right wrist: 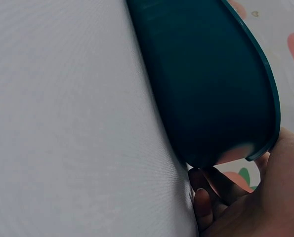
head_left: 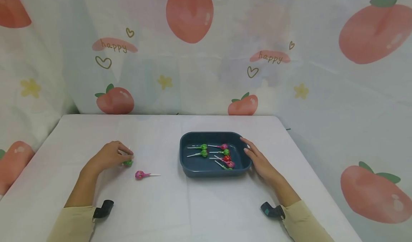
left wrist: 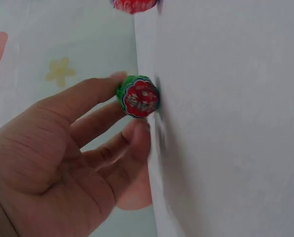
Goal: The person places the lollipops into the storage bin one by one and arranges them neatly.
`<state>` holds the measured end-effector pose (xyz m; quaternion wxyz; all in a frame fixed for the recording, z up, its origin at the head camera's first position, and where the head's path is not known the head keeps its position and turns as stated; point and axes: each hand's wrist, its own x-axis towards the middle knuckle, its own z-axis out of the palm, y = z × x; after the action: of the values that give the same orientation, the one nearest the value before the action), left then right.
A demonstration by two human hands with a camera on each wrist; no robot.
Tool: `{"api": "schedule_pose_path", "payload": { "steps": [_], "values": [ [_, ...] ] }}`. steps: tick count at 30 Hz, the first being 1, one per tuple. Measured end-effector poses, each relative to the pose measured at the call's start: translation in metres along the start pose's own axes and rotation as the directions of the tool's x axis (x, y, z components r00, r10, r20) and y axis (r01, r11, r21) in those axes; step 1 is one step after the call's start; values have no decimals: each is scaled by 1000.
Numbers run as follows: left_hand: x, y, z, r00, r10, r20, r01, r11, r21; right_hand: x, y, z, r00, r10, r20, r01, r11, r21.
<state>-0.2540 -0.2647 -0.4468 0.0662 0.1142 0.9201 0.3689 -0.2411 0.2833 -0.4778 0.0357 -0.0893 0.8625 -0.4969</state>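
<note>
At the left of the table my left hand (head_left: 111,155) pinches a green lollipop (head_left: 127,163), its candy end showing below the fingers. The left wrist view has the green wrapper with a red label (left wrist: 141,98) at the fingertips; its stick is hidden. A pink lollipop (head_left: 140,175) lies just nearer and to the right, stick pointing right. My right hand (head_left: 262,163) holds the right end of a dark blue plastic box (head_left: 209,173), with fingers at the rim and others against its outside wall in the right wrist view. Inside the box lie several green, pink and red lollipops (head_left: 204,153).
A white cloth covers the table (head_left: 145,213). Behind and beside it hang curtains (head_left: 206,73) printed with peaches, hearts and flowers. Black wrist-worn devices (head_left: 104,209) sit at both sleeve cuffs.
</note>
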Motion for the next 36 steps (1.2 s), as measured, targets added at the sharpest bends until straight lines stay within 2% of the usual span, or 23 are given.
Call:
{"api": "schedule_pose_path", "payload": {
  "steps": [4,9,15,17,24,32,36],
  "values": [
    [-2,-1,-6,999,10,32,-13,997,76,1,1,-1,1000,-5,-4,5,1000,6],
    [-4,-1,-10,995,75,72,-87,980,177,1,1,-1,1000,-6,1,6,1000,18],
    [-8,4,-14,988,123,96,-140,969,202,1,1,-1,1000,-5,-1,5,1000,16],
    [-9,6,-15,989,118,92,-134,973,190,0,1,-1,1000,-12,-1,12,1000,15],
    [-11,7,-15,996,17,84,-32,983,178,0,-1,0,1000,-11,4,11,1000,18],
    [-10,1,-17,994,3,106,-19,989,149,-2,-11,1,1000,8,15,-8,1000,30],
    [-10,-1,-18,993,23,113,-39,990,135,-2,-8,2,1000,-1,10,1,1000,24]
  ]
}}
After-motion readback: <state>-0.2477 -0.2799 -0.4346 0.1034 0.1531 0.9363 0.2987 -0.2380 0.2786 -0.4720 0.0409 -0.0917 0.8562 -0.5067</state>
